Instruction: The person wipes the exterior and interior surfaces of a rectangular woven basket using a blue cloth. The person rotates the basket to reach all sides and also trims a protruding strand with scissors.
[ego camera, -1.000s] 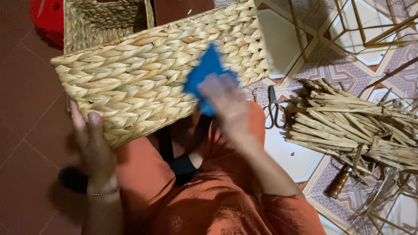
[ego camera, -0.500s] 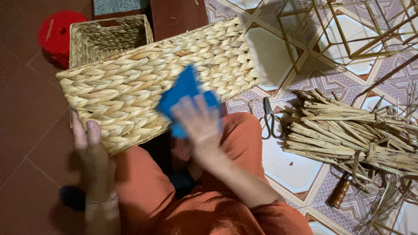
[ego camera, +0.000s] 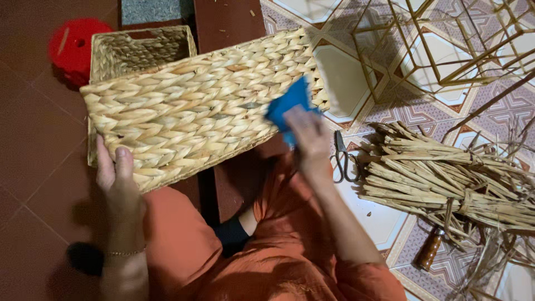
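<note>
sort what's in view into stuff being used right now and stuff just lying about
In use: woven basket, steadied by the left hand; blue cloth, pressed on it by the right hand.

Lying about: scissors, straw bundle, smaller basket, red object, wire frame.

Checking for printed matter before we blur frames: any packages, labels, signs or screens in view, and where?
None in view: no package, label, sign or screen.
Nearest to a container: woven basket, rectangular, straw-coloured, unmarked, steadied by the left hand.
Blue cloth, plain, pressed on the basket by the right hand.
Second woven basket behind it, open, no tag visible.
</note>
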